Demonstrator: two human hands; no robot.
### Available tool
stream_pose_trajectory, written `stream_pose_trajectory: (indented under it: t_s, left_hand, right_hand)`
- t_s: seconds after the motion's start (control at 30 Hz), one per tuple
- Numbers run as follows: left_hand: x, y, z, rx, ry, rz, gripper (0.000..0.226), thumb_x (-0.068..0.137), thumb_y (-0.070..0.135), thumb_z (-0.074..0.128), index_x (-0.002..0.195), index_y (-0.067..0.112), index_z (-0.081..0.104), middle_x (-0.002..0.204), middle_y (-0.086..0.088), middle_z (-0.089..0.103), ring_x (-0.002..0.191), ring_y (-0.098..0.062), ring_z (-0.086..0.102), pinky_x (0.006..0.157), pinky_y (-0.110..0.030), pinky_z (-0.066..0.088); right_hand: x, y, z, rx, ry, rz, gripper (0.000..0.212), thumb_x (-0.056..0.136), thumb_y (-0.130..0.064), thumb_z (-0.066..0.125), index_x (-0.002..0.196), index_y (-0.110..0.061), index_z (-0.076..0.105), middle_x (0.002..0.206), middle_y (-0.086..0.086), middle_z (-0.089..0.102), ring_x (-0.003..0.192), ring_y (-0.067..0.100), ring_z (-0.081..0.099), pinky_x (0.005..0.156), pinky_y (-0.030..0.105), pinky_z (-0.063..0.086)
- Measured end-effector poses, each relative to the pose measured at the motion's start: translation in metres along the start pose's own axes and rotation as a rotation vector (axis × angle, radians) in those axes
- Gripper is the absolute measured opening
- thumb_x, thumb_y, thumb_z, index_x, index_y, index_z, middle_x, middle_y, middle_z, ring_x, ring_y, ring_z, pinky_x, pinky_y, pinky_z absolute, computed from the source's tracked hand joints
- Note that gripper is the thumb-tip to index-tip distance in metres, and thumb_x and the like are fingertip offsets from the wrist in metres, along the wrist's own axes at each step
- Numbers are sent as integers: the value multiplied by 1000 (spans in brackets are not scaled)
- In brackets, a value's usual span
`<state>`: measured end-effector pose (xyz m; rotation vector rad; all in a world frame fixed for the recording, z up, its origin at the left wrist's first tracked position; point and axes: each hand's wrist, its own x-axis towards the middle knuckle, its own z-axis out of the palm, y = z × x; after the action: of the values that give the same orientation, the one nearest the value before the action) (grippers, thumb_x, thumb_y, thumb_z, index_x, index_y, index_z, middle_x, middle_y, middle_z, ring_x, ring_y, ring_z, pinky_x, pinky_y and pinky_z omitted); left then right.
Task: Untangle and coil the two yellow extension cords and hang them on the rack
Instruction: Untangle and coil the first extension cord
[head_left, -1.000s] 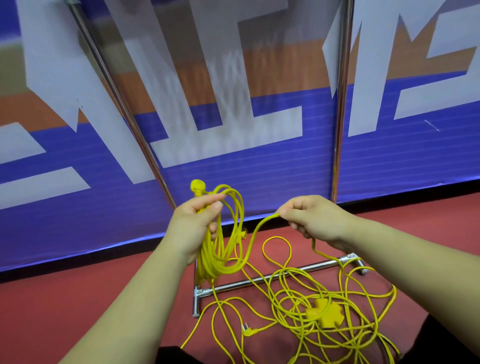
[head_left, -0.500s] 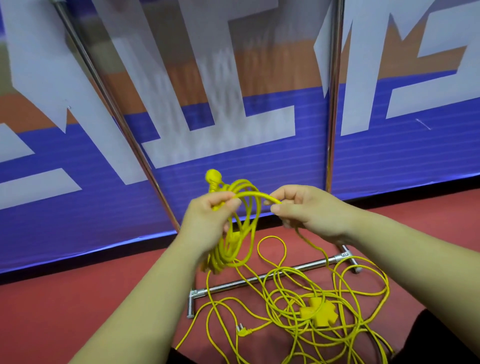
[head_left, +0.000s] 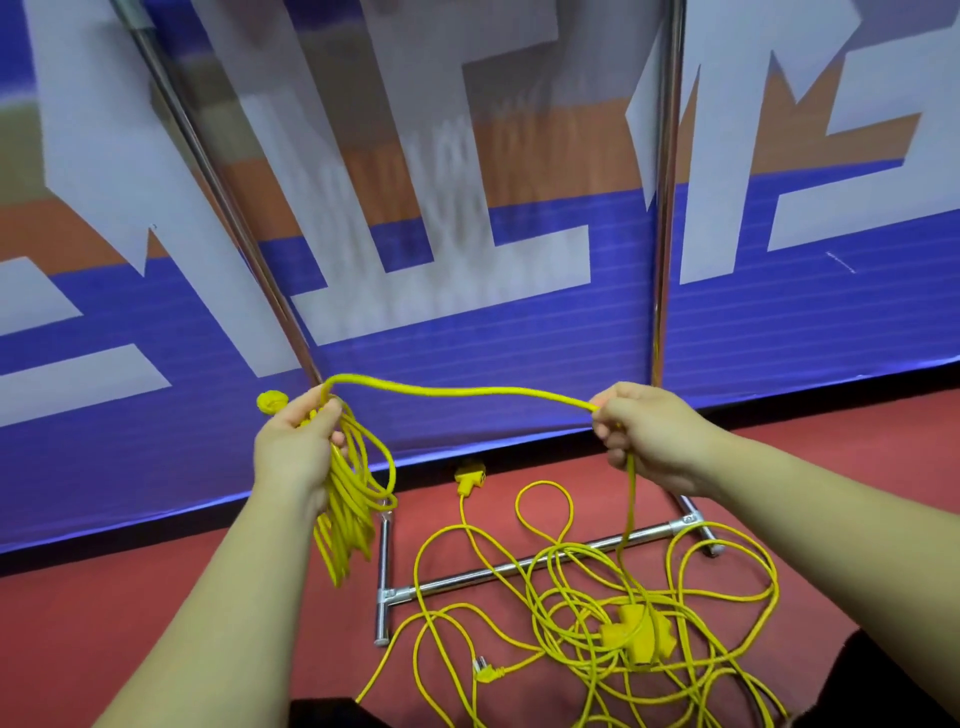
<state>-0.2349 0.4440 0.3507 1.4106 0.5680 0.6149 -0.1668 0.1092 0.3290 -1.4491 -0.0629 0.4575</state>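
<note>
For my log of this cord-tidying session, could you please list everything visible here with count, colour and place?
coiled cord: one bundle, yellow, hanging from the left hand
cord span: one, yellow, running on to the right hand
loose cord: one tangled heap, yellow, floor, across the rack base
socket block: one, yellow, in the heap
pronged plug: one, yellow, floor, left of the heap
end fitting: one, yellow, floor by the banner
rack: one, chrome, before the banner
banner: one, blue, white and orange, behind
floor: red
left hand: one, gripping the coiled cord
right hand: one, pinching the cord span
</note>
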Motion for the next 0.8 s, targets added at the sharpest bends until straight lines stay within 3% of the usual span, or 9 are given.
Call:
stream_pose_trajectory:
  t_s: [0.13, 0.27, 0.4, 0.57, 0.67, 0.8]
  left_hand:
    - [-9, -1, 1, -66, -145, -36, 37, 99, 5, 58, 130, 25, 61, 72, -2, 55, 43, -7, 46, 42, -20, 43]
    - [-13, -2, 0, -144, -189, -74, 29, 100, 4, 55, 120, 23, 65, 71, -2, 51, 48, -9, 48, 43, -22, 44]
    - [-14, -10, 0, -150, -244, -126, 29, 100, 3, 54, 123, 17, 65, 70, -3, 50, 50, -12, 50, 45, -26, 46]
    - [-32, -15, 18, -57, -404, -146, 29, 99, 0, 54, 122, 13, 65, 69, -3, 55, 55, -17, 57, 51, -29, 52]
    - [-50, -13, 34, -102, -468, -175, 29, 99, -3, 51, 119, 11, 65, 66, -5, 50, 48, -15, 51, 46, -26, 47]
    - [-66, -12, 48, -147, -529, -241, 30, 98, -2, 50, 122, 9, 64, 69, -6, 51, 46, -13, 47, 43, -24, 42]
  right_hand:
    - [-5, -1, 7, -168, 40, 50, 11, 98, -8, 50, 95, -8, 61, 79, 10, 68, 52, 13, 49, 47, 23, 44]
    - [-1, -2, 1, -229, 239, 126, 16, 100, -11, 50, 88, -5, 60, 66, 8, 62, 49, 16, 43, 44, 23, 39]
    - [1, 6, -3, -133, 381, 229, 18, 99, -6, 49, 83, -3, 58, 62, 9, 54, 48, 16, 36, 48, 24, 33]
    - [3, 3, 8, 64, 322, 296, 14, 96, -5, 47, 85, -5, 57, 66, 9, 60, 47, 12, 37, 48, 23, 37]
    - [4, -3, 12, 147, 269, 279, 16, 98, -7, 47, 90, -4, 60, 76, 7, 69, 51, 8, 41, 48, 23, 40]
    - [7, -5, 11, 200, 355, 212, 21, 100, -8, 47, 87, -4, 63, 100, 11, 74, 56, 9, 45, 54, 24, 44]
